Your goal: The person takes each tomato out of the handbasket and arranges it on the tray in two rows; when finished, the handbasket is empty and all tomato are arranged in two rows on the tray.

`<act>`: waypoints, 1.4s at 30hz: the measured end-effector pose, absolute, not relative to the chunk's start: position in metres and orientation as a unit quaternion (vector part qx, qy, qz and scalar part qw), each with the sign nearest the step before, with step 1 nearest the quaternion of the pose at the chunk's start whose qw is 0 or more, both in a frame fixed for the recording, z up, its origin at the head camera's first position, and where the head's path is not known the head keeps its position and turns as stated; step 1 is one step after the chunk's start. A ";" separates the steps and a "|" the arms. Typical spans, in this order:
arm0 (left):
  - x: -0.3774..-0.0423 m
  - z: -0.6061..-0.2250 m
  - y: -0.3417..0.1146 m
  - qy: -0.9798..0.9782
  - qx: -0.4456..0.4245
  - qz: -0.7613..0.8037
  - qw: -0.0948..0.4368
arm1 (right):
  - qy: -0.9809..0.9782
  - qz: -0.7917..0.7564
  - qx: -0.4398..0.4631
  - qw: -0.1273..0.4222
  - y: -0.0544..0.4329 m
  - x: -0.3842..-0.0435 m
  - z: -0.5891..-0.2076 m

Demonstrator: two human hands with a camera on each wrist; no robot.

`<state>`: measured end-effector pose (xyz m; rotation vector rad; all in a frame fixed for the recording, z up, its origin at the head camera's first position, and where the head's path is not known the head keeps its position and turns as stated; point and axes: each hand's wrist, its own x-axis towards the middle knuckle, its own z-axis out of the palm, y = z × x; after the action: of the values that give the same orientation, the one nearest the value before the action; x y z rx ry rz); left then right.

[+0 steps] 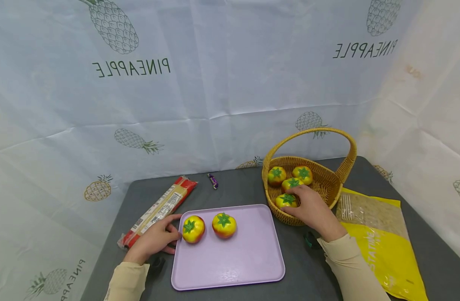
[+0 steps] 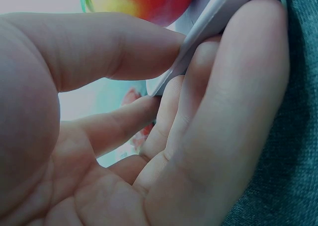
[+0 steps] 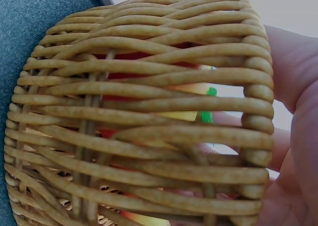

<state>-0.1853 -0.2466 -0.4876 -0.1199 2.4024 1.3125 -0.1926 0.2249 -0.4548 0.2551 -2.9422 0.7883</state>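
Note:
My left hand (image 1: 156, 238) pinches the left rim of a lilac tray (image 1: 230, 265), thumb above and fingers beneath, as the left wrist view shows. Two yellow-red persimmons with green leafy tops, a left one (image 1: 193, 229) and a right one (image 1: 224, 225), sit on the tray's far left part. Over the near rim of a wicker basket (image 1: 322, 184) reaches my right hand (image 1: 313, 209), its thumb and fingers round the front persimmon (image 1: 285, 200). Several persimmons lie in the basket. In the right wrist view the basket weave (image 3: 149, 107) partly hides the fruit and fingertips.
A red-ended pack of noodles (image 1: 160, 211) lies left of the tray. Behind the tray is a small purple wrapped candy (image 1: 213, 181). A yellow bag (image 1: 380, 242) rests beside my right forearm. The basket's tall handle (image 1: 309, 131) arches over it. A pineapple-print curtain hangs behind the table.

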 end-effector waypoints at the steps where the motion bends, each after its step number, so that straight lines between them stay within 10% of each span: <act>1: -0.185 -0.488 -0.247 0.859 -0.043 0.469 0.199 | -0.962 0.256 0.083 0.042 0.225 -0.193 -0.455; 42: -0.186 -0.488 -0.248 0.867 -0.044 0.454 0.198 | -0.951 0.281 0.100 0.083 0.214 -0.167 -0.405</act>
<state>-0.1856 -0.2482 -0.4877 -0.1224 2.4274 1.2718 -0.1671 0.2141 -0.4045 0.2998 -2.8390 0.8393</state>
